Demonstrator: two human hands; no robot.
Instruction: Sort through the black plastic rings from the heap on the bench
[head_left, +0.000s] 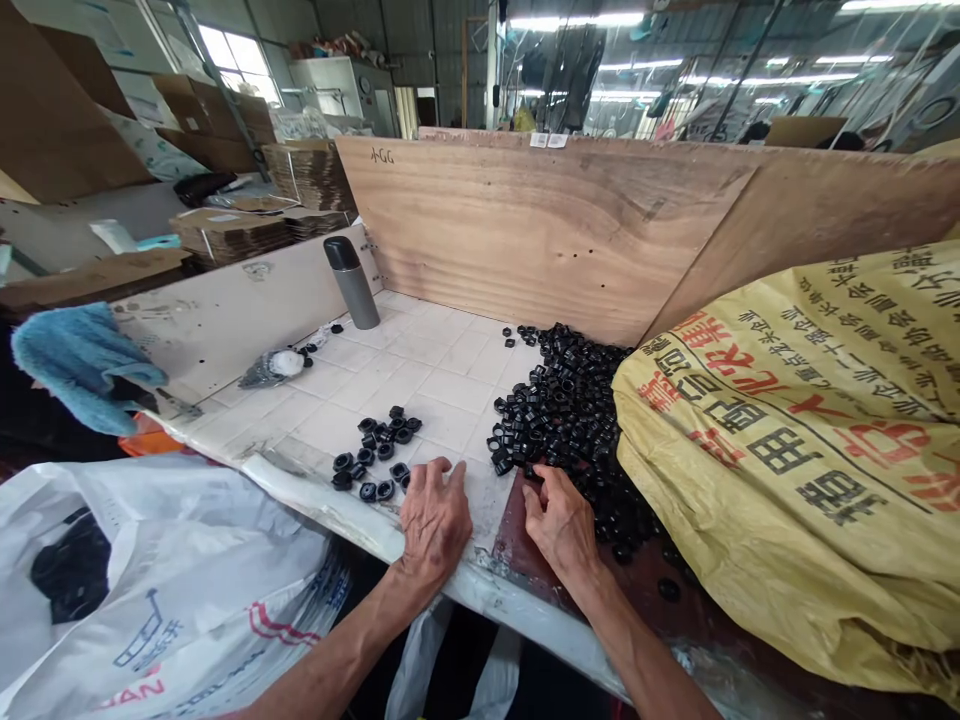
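Many small black ring-like parts (566, 400) are heaped on the right part of the tiled tabletop (442, 385). A smaller group of the same black parts (385, 448) lies to the left. My left hand (435, 517) rests at the table's front edge beside this small group, its fingers bent and a little apart; nothing shows in it. At the near edge of the heap is my right hand (561, 520), with thumb and index finger brought close around a black part (532, 473).
A yellow printed sack (787, 450) covers the right side. A grey bottle (352, 283) stands at the back left, near a clear plastic bag (271, 368). Wooden boards (525, 225) wall the back. A blue cloth (82, 362) and white bag (180, 580) are at left.
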